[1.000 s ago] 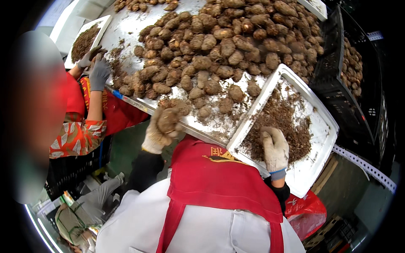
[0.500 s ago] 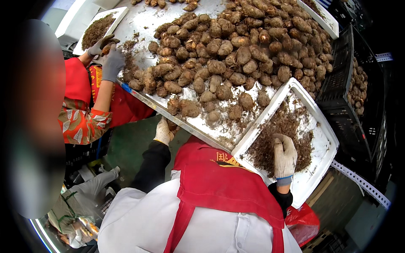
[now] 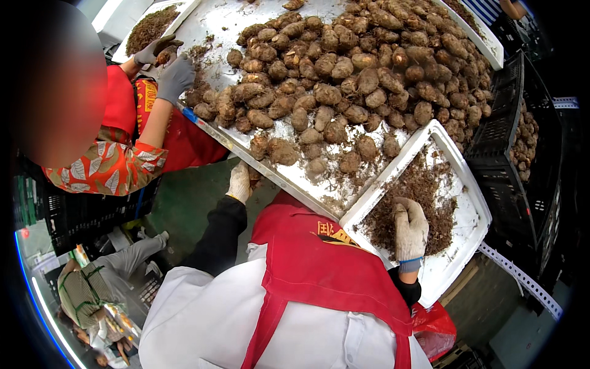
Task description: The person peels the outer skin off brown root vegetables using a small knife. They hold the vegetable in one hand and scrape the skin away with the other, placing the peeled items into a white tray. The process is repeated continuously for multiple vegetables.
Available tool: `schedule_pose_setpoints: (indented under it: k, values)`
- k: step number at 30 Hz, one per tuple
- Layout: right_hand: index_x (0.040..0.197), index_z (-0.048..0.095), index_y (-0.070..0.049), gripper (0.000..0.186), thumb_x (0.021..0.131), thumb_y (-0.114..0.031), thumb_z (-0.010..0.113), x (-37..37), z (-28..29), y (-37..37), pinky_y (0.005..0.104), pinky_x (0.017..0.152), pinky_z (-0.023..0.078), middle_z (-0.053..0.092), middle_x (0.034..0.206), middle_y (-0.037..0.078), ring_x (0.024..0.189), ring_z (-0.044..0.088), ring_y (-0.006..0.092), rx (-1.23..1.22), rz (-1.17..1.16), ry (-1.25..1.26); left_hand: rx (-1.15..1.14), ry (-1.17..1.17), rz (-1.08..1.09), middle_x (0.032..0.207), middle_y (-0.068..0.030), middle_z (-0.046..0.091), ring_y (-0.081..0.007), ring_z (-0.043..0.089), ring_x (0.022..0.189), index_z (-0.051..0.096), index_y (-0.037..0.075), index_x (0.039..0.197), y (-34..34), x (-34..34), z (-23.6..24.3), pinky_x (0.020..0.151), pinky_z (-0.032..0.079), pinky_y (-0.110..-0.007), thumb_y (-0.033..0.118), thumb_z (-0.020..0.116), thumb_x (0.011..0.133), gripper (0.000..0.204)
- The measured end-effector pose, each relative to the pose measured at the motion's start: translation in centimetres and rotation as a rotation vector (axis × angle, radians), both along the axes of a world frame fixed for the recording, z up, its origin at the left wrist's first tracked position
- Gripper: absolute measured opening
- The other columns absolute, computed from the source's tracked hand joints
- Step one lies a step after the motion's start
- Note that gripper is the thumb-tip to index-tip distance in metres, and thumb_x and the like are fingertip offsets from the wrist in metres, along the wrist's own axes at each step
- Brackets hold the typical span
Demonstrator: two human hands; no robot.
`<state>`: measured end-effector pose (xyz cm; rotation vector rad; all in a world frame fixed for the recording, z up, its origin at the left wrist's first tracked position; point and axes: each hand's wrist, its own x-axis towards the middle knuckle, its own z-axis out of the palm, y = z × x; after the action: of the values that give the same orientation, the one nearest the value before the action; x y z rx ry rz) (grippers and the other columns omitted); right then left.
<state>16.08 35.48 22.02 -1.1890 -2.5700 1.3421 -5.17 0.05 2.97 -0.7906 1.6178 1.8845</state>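
My left hand (image 3: 239,182), in a white knit glove, is closed around a brown taro (image 3: 254,176) just below the near edge of the metal table (image 3: 230,142). Most of that taro is hidden by the glove and the edge. Over a white foam tray (image 3: 472,227) at the right, my right hand (image 3: 410,229) has its gloved fingers curled in; what they grip, if anything, does not show. Brown fibrous root scraps (image 3: 393,215) lie in this tray around the hand. A big pile of hairy taros (image 3: 344,67) covers much of the tabletop.
At the left, a co-worker's grey-gloved hand (image 3: 176,79) works at a taro beside another scrap-filled white tray (image 3: 192,7). Black plastic crates (image 3: 501,154) stand on the right, one holding taros. A perforated metal strip (image 3: 522,277) runs below them. A red plastic bag (image 3: 436,329) hangs under my tray.
The view has shifted slightly, so table and pile appear a little further right. My left hand still holds the taro, now a bit higher in view; my right hand stays over the scraps.
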Motion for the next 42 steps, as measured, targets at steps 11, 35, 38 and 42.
schedule_pose_setpoints:
  k: [11, 35, 38, 42]
  values:
    - [0.108, 0.07, -0.003, 0.024, 0.096, -0.019, 0.057, 0.1, -0.8, -0.3, 0.0365, 0.079, 0.051, 0.067, 0.096, 0.013, 0.087, 0.066, 0.0261, 0.004, 0.026, 0.016, -0.081, 0.045, -0.015, 0.078, -0.009, 0.065, -0.0215, 0.064, 0.06, 0.062, 0.004, 0.1, -0.6, 0.7, -0.8, 0.044, 0.05, -0.032, 0.039, 0.049, 0.1, 0.037]
    - [0.107, 0.07, -0.003, 0.024, 0.095, -0.018, 0.057, -0.5, -1.6, 0.5, 0.0368, 0.082, 0.051, 0.068, 0.098, 0.015, 0.09, 0.067, 0.0276, 0.044, 0.106, 0.011, -0.305, 0.26, -0.355, 0.089, -0.0087, 0.067, -0.0226, 0.067, 0.069, 0.064, 0.004, 0.107, -0.2, 1.2, -0.6, 0.048, 0.053, -0.036, 0.037, 0.047, 0.101, 0.037]
    - [0.108, 0.07, -0.003, 0.023, 0.095, -0.017, 0.057, -0.6, -1.2, 0.3, 0.0365, 0.081, 0.051, 0.068, 0.097, 0.014, 0.088, 0.066, 0.0271, 0.025, 0.1, -0.031, -0.17, 0.169, -0.218, 0.091, -0.0085, 0.068, -0.0183, 0.068, 0.069, 0.064, 0.005, 0.106, -0.3, 2.0, 2.7, 0.046, 0.053, -0.03, 0.047, 0.047, 0.099, 0.046]
    - [0.108, 0.07, -0.003, 0.022, 0.095, -0.016, 0.057, -0.8, -1.5, 0.4, 0.0354, 0.08, 0.051, 0.067, 0.097, 0.014, 0.087, 0.066, 0.0254, 0.045, 0.106, -0.003, -0.057, 0.229, -0.15, 0.091, -0.0089, 0.068, -0.0177, 0.068, 0.071, 0.063, 0.002, 0.107, -0.4, 2.5, 5.7, 0.047, 0.053, -0.028, 0.052, 0.048, 0.099, 0.052]
